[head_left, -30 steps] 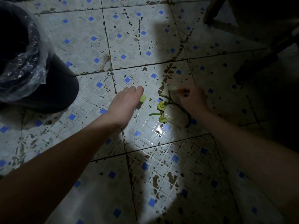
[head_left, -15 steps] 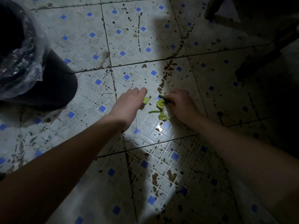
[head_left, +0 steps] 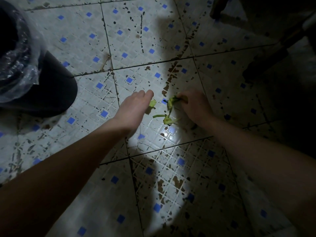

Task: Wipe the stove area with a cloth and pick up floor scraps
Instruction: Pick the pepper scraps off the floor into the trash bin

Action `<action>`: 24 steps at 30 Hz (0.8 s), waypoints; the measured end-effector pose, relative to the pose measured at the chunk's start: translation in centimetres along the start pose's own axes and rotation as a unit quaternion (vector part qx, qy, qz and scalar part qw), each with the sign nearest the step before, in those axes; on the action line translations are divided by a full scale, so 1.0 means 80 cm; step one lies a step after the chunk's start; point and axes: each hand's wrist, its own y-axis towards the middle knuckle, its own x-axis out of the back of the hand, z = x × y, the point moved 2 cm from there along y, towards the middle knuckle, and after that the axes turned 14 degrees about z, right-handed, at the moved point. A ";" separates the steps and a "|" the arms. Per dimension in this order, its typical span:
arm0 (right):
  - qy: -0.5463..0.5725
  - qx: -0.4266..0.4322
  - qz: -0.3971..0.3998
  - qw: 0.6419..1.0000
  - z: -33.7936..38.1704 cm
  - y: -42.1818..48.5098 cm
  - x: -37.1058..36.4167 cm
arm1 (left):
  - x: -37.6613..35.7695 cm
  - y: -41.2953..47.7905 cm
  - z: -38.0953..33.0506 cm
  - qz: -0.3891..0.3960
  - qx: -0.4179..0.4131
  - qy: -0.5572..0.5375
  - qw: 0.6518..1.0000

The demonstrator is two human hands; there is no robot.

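Observation:
Green vegetable scraps lie on the stained tiled floor in a patch of light. My left hand reaches down with a pale green scrap under its fingertips. My right hand pinches a dangling green leafy scrap that hangs from its fingers. A green stem and another leaf piece rest on the tile between the two hands. No cloth and no stove are in view.
A dark bin lined with a clear plastic bag stands at the left. Dark furniture legs and deep shadow fill the upper right. The tiles are white with blue squares and dark stains.
My right hand has closed on the leafy scrap and lifted it slightly off the tile. My left hand has stayed on the pale green scrap.

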 end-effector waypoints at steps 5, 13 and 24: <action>0.010 0.002 -0.041 0.999 0.012 -0.001 0.014 | 0.016 -0.007 0.004 0.004 -0.005 0.016 1.000; 0.047 0.029 -0.073 0.996 0.056 -0.009 0.042 | 0.052 -0.039 0.024 -0.024 0.018 0.048 0.998; -0.080 0.102 -0.067 0.989 0.167 -0.011 0.089 | 0.128 -0.103 0.055 -0.111 0.044 0.184 0.976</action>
